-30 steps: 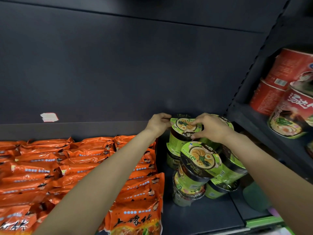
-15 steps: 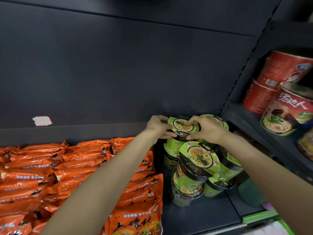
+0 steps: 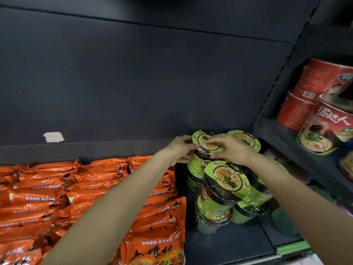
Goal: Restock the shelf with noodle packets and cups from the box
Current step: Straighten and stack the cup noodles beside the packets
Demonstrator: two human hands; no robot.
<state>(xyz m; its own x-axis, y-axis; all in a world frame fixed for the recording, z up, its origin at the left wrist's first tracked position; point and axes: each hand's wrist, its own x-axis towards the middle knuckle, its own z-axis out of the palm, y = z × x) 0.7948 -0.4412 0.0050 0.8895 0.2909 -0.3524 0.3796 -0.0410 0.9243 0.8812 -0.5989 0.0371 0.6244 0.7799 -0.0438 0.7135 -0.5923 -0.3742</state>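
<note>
A green noodle cup (image 3: pixel 204 142) tops the rear stack of green cups on the dark shelf (image 3: pixel 225 243). My left hand (image 3: pixel 181 149) grips its left side, fingers curled round the rim. My right hand (image 3: pixel 230 149) holds its right side, thumb and fingers over the lid's edge. In front stands a nearer stack of green cups (image 3: pixel 226 180), stacked two or three high and leaning. Another green cup (image 3: pixel 246 139) sits behind my right hand. Orange noodle packets (image 3: pixel 80 190) fill the shelf's left half in rows. The box is out of view.
A dark back panel with a torn white label (image 3: pixel 53 137) rises behind the shelf. On the right, a neighbouring shelf bay (image 3: pixel 286 142) holds red noodle cups (image 3: pixel 313 104). A green price strip (image 3: pixel 294 248) runs along the shelf's front edge.
Both hands stayed on the top green cup at the back stack and shifted slightly; the cup's lid now tilts more toward me. My view drifted right.
</note>
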